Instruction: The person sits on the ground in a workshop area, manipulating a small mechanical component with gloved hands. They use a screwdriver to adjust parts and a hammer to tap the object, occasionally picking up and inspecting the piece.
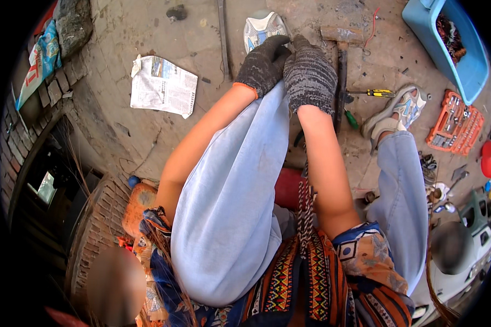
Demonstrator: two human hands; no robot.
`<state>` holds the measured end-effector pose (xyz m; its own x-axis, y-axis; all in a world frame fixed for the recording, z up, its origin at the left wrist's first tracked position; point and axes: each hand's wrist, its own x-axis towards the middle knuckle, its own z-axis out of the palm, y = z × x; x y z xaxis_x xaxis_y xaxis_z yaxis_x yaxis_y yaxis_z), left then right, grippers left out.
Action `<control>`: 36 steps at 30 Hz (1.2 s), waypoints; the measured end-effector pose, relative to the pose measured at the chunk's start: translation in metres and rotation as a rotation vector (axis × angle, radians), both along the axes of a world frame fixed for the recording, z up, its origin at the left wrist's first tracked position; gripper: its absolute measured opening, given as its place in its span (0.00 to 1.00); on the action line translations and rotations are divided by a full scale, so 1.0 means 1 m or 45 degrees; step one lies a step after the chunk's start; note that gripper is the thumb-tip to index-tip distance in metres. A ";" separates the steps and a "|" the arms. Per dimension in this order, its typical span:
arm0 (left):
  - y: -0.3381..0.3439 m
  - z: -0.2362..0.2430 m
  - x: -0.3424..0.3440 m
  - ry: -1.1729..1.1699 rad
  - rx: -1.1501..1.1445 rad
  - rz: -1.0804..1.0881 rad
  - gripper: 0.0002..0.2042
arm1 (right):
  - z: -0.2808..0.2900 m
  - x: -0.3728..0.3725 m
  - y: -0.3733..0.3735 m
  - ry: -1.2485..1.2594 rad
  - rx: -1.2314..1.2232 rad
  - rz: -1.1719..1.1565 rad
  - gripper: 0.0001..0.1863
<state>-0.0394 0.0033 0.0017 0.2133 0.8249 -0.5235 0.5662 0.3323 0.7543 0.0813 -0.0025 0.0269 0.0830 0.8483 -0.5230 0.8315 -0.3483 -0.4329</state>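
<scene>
In the head view, well to the right of the grips, a blue tub (pixel 437 49) holds a dark tangled bundle (pixel 451 41), and an open orange case (pixel 446 143) holds small metal sockets (pixel 466 114). The gloved left hand (pixel 262 65) and right hand (pixel 309 76) meet beyond the trouser leg (pixel 232 207), fingers curled; whether either grip holds something, I cannot tell. Nearest are one shoe (pixel 261 31), just beyond the left grip, and one hammer (pixel 341 82), just right of the right; one newspaper sheet (pixel 166 87) lies left.
</scene>
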 end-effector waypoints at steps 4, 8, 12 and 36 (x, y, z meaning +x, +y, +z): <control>0.001 0.007 0.002 0.111 0.218 -0.159 0.21 | 0.005 0.001 0.008 0.071 -0.161 -0.092 0.19; 0.006 0.022 0.007 0.132 0.275 -0.268 0.24 | -0.007 0.001 0.004 0.086 -0.052 -0.100 0.20; 0.005 0.006 0.001 0.198 0.312 -0.192 0.23 | -0.006 0.013 0.001 0.107 0.105 -0.174 0.19; 0.154 -0.052 -0.019 0.391 0.105 -1.169 0.17 | -0.073 0.081 0.006 -0.252 0.474 -0.263 0.20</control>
